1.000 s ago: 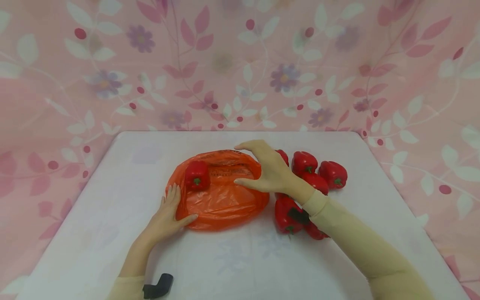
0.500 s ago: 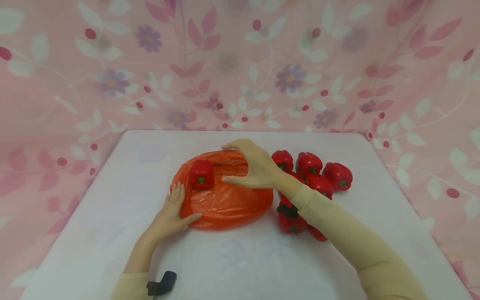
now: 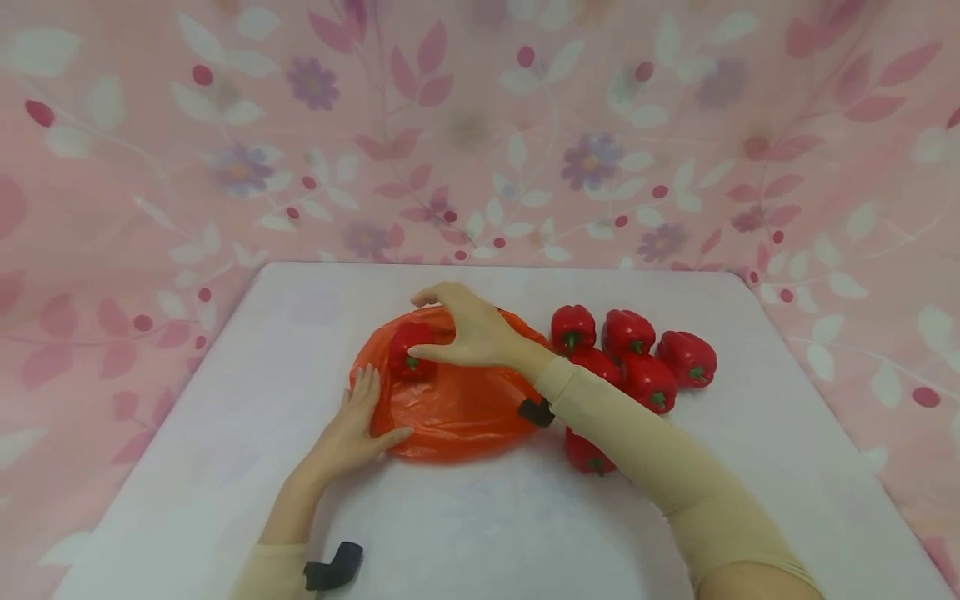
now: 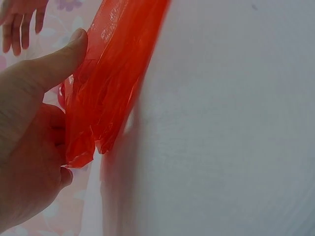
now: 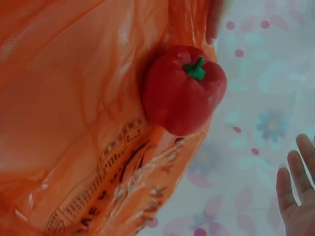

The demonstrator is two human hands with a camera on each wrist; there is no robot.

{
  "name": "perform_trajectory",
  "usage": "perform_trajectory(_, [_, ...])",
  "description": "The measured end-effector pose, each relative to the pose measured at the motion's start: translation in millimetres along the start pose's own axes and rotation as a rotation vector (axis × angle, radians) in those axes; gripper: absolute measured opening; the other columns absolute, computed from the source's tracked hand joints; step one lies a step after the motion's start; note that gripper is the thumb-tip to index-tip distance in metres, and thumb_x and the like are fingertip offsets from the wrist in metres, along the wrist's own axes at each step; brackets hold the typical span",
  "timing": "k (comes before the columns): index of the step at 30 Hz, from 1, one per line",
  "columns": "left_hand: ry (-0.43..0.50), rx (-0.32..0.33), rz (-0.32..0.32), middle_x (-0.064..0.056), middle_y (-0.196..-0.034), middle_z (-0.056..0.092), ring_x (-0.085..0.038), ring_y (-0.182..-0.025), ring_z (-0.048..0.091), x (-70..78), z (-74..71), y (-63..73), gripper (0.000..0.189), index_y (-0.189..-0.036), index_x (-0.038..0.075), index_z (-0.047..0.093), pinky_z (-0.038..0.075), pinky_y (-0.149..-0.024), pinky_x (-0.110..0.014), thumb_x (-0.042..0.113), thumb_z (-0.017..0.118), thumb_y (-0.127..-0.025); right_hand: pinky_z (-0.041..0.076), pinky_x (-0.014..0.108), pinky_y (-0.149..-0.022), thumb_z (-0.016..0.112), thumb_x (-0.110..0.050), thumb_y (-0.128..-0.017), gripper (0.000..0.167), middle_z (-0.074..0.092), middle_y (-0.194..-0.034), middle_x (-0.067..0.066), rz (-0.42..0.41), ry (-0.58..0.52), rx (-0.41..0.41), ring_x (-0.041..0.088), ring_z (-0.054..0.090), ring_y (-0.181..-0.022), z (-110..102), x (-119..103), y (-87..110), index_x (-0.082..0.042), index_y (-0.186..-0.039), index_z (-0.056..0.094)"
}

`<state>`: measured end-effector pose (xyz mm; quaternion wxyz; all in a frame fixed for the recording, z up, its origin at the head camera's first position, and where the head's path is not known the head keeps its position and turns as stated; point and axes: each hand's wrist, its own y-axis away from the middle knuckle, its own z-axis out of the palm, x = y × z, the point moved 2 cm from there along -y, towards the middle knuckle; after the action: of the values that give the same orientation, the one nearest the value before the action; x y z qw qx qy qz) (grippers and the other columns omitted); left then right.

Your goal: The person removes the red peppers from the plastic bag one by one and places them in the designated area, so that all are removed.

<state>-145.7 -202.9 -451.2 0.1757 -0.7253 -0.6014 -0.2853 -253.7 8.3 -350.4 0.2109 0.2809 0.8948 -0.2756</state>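
Note:
A red bell pepper [image 3: 406,342] with a green stem sits in the left part of an open orange plastic bag [image 3: 457,417]. My left hand [image 3: 347,433] rests against the bag's left side, fingers and thumb spread. Seen from the left wrist, that thumb lies along the crinkled bag edge [image 4: 113,73]. My right hand [image 3: 472,329] hovers over the bag with nothing in it, fingers and thumb apart. Its thumb overlaps the pepper in the head view. From the right wrist, a gap shows between the pepper [image 5: 184,93] and the right fingers [image 5: 290,189].
Several more red bell peppers [image 3: 651,382] are grouped to the right of the bag, partly hidden by the right forearm. Everything lies on a white-covered table [image 3: 465,533]. A pink floral cloth [image 3: 480,125] hangs behind it.
My right hand has moved left across the bag, from its right side to over the pepper inside. My left hand has stayed at the bag's left side; the head view has shifted slightly.

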Motion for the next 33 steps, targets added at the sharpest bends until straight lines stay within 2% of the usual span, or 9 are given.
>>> perform_trajectory(6, [-0.003, 0.002, 0.005, -0.020, -0.159, -0.005, -0.039, -0.145, -0.008, 1.1, 0.5, -0.9, 0.111, -0.152, -0.002, 0.005, 0.010, -0.112, -0.059, 0.055, 0.069, -0.082, 0.042, 0.030, -0.101, 0.073, -0.050, -0.081, 0.065, 0.054, -0.128, -0.006, 0.068, 0.000, -0.053, 0.013, 0.049, -0.119, 17, 10, -10.3, -0.016, -0.131, 0.051])
perform_trajectory(10, [0.002, 0.008, 0.013, -0.021, -0.159, -0.003, -0.039, -0.145, -0.006, 1.2, 1.1, -0.9, 0.110, -0.152, -0.003, 0.006, 0.008, -0.113, -0.059, 0.053, 0.070, -0.082, 0.044, 0.036, -0.100, 0.071, -0.052, -0.082, 0.066, 0.055, -0.128, 0.001, 0.149, -0.022, -0.111, 0.019, 0.050, -0.119, 30, 18, -16.0, -0.014, -0.131, 0.051])
perform_trajectory(16, [-0.010, 0.002, 0.026, -0.021, -0.159, -0.002, -0.041, -0.145, -0.005, 1.7, 6.0, -1.9, 0.109, -0.152, -0.004, 0.007, 0.013, -0.112, -0.059, 0.053, 0.069, -0.083, 0.045, 0.033, -0.098, 0.067, -0.056, -0.083, 0.066, 0.055, -0.126, 0.001, 0.269, 0.009, -0.208, 0.017, 0.050, -0.116, 53, 35, -20.4, -0.012, -0.130, 0.053])
perform_trajectory(21, [-0.003, 0.001, 0.020, -0.021, -0.159, -0.002, -0.042, -0.144, -0.004, 4.3, 6.5, -2.2, 0.109, -0.152, -0.003, 0.006, 0.019, -0.109, -0.060, 0.052, 0.069, -0.082, 0.043, 0.035, -0.102, 0.064, -0.062, -0.082, 0.071, 0.053, -0.128, 0.000, 0.327, 0.072, -0.230, 0.016, 0.048, -0.118, 65, 42, -23.1, -0.013, -0.132, 0.052])
perform_trajectory(25, [-0.022, 0.004, 0.021, -0.021, -0.159, -0.001, -0.041, -0.144, -0.004, 4.8, 5.7, -3.1, 0.109, -0.153, -0.002, 0.006, 0.018, -0.110, -0.059, 0.052, 0.070, -0.082, 0.043, 0.040, -0.102, 0.061, -0.067, -0.081, 0.075, 0.050, -0.132, 0.003, 0.365, 0.099, -0.238, 0.018, 0.047, -0.120, 70, 42, -25.6, -0.014, -0.133, 0.048])
perform_trajectory(27, [-0.028, 0.003, 0.019, -0.021, -0.159, -0.002, -0.041, -0.144, -0.004, 4.4, 5.5, -3.5, 0.109, -0.153, -0.001, 0.007, 0.019, -0.110, -0.059, 0.053, 0.070, -0.082, 0.045, 0.040, -0.100, 0.062, -0.067, -0.080, 0.076, 0.050, -0.131, 0.003, 0.381, 0.081, -0.239, 0.019, 0.049, -0.117, 72, 41, -26.4, -0.014, -0.132, 0.047])
perform_trajectory(33, [-0.014, -0.004, 0.007, -0.020, -0.159, -0.003, -0.044, -0.144, -0.003, 3.7, 5.4, -2.2, 0.108, -0.152, -0.003, 0.008, 0.023, -0.107, -0.062, 0.053, 0.069, -0.082, 0.052, 0.030, -0.089, 0.071, -0.059, -0.078, 0.073, 0.053, -0.117, 0.001, 0.400, -0.070, -0.241, 0.014, 0.055, -0.104, 80, 42, -25.4, -0.012, -0.126, 0.042])
